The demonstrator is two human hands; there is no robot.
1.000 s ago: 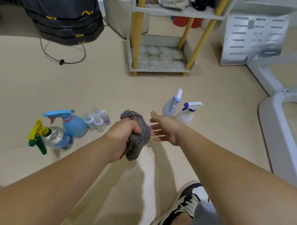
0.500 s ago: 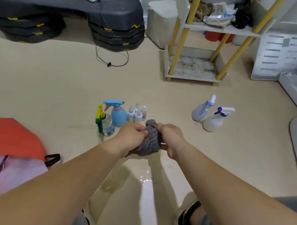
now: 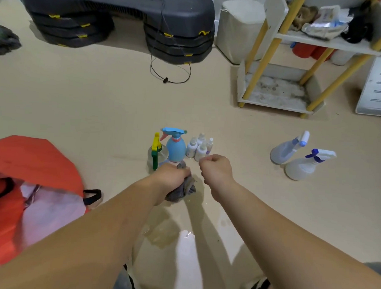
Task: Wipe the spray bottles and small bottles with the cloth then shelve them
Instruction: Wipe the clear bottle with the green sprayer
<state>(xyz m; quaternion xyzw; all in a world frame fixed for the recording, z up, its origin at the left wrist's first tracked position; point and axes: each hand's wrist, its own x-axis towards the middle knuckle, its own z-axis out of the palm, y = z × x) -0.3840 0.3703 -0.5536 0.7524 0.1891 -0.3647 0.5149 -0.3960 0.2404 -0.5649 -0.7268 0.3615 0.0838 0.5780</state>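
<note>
Our left hand (image 3: 173,176) is balled up round the grey cloth (image 3: 181,192), right in front of the blue spray bottle (image 3: 175,147). Our right hand (image 3: 216,169) has let go of the cloth since half a second back. Its fingers are curled, seemingly empty, near the small bottles (image 3: 198,148) just right of that bottle. There's loads of bare floor (image 3: 100,98) beyond the bottle, up to the shelf (image 3: 275,94).

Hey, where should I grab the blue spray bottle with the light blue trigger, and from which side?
Probably grip the blue spray bottle by its narrow neck under the trigger, from above with the right hand. It stands upright, hemmed by the yellow-green sprayer and small bottles.
</note>
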